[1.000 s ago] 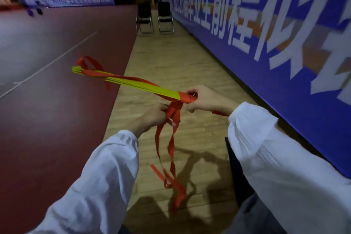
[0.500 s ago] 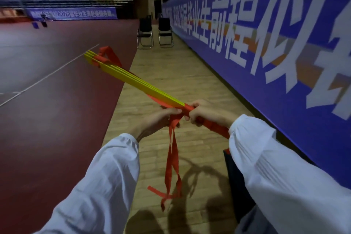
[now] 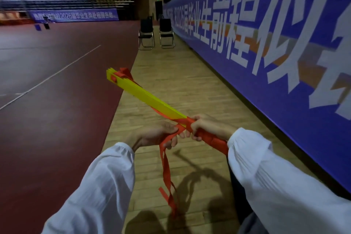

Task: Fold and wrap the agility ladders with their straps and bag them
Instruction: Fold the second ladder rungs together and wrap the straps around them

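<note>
- A person in white sleeves (image 3: pixel 106 182) is holding a folded agility ladder (image 3: pixel 148 99), a flat stack of yellow rungs, in the air above a wooden floor (image 3: pixel 180 81). The stack is slanting up and away to the left.
- The right hand (image 3: pixel 207 127) is gripping the near end, its fingers curled round the stack where the red strap (image 3: pixel 167 167) is wound over it. More red turns are showing between that hand and its sleeve.
- The left hand (image 3: pixel 157 135) is pinching the strap just beside the right hand. The loose tail is hanging from it toward the floor (ending in a small tangle).
- Compared with a second ago, the left hand has risen from below the stack to meet the right hand, and the strap is now running taut between them.
- The stack has also swung from nearly level to steeply angled, its far end now pointing toward two folding chairs (image 3: pixel 155 34) along a blue banner (image 3: pixel 266 43).
- This is probably another turn being pulled snug. Much strap is still hanging loose, and bagging is not yet starting.
</note>
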